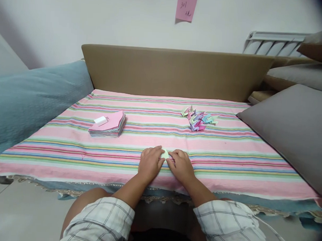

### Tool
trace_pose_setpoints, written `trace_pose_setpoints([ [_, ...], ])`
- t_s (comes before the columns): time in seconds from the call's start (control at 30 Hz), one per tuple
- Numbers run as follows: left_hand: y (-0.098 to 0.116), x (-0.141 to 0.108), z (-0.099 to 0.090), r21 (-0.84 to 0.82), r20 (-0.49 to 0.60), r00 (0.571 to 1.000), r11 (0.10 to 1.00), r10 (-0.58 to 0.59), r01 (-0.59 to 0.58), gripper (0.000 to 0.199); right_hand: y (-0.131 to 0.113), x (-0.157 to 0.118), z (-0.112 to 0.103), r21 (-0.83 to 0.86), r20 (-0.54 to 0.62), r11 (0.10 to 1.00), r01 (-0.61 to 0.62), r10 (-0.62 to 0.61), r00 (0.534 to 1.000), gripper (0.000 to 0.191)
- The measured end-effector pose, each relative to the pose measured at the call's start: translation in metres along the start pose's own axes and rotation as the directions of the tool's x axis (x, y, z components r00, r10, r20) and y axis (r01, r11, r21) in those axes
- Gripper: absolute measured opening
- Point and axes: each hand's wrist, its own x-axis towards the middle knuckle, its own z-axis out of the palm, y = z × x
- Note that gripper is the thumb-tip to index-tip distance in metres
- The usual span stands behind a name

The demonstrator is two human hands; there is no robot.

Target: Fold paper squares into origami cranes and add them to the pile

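Note:
Between my two hands lies a small piece of pale green folded paper [165, 154], low over the striped cloth [138, 141]. My left hand [150, 162] grips its left side, thumb and fingers closed on it. On the right edge, my right hand [180, 164] pinches the same paper with thumb and forefinger. Parts of the paper are hidden by the fingers. Beyond my right hand rests a heap of folded paper cranes [198, 120] in several colours. Toward the far left is a stack of coloured paper [109, 124], with a white plug adapter [101, 120] on top.
A brown backrest [176, 72] runs along the far side against the wall. Grey cushions [291, 129] stand at the right, and a blue-green covered armrest [44, 94] at the left. A pink note [186, 7] hangs on the wall. A white cable [275, 232] trails at lower right.

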Motion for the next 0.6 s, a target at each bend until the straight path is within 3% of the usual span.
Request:
trace_pose_setpoints([
  [0.1, 0.000, 0.000, -0.001, 0.057, -0.013, 0.997, 0.995, -0.078, 0.079, 0.036, 0.000, 0.001, 0.002, 0.041, 0.017, 0.999, -0.008, 0.007, 1.000, 0.027],
  [0.2, -0.002, 0.001, -0.003, 0.037, 0.047, 0.995, 0.996, -0.084, 0.083, 0.028, 0.002, 0.001, 0.000, 0.125, 0.013, 0.992, -0.007, 0.006, 1.000, 0.026],
  [0.4, -0.003, 0.005, -0.009, -0.268, 0.108, 0.987, 0.953, -0.119, 0.144, 0.023, -0.003, -0.001, -0.006, 0.323, 0.090, 0.946, -0.035, 0.006, 0.996, 0.021],
  [0.47, -0.002, 0.005, -0.009, -0.486, 0.146, 0.979, 0.851, -0.144, 0.198, 0.026, -0.005, -0.001, -0.005, 0.439, 0.099, 0.895, -0.072, 0.032, 0.995, 0.019],
  [0.6, 0.001, 0.004, -0.010, -0.849, 0.247, 0.954, 0.436, -0.171, 0.298, 0.051, -0.010, 0.000, 0.000, 0.726, 0.071, 0.679, -0.114, 0.090, 0.993, 0.021],
])
